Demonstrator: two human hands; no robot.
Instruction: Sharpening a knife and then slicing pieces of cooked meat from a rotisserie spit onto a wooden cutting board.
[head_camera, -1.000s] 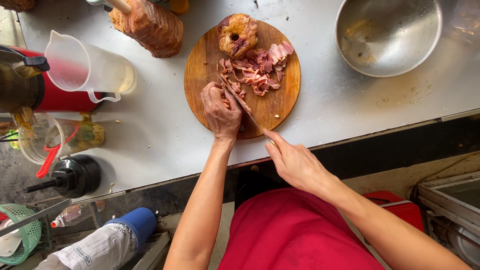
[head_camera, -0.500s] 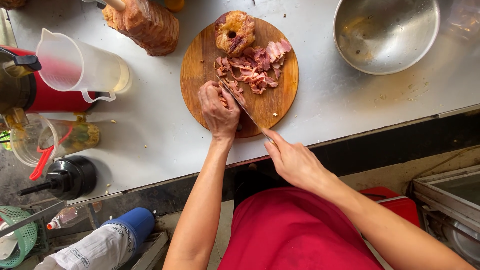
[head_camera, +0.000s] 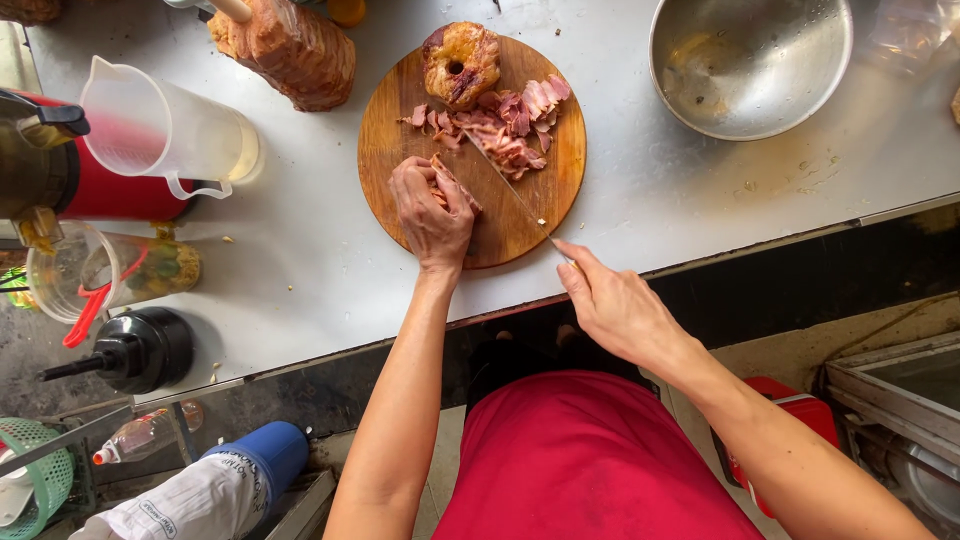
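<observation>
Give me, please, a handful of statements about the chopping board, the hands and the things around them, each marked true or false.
1. The left hand grips a clump of meat on the round wooden chopping board. True.
2. The right hand holds a knife whose blade lies across the board. True.
3. The metal bowl is heaped with sliced meat. False: the slices lie on the board, and the bowl shows only smears.
4. A ring-shaped browned piece sits at the far edge of the board. True.
5. The clear plastic jug stands to the right of the board. False: it stands to its left.
</observation>
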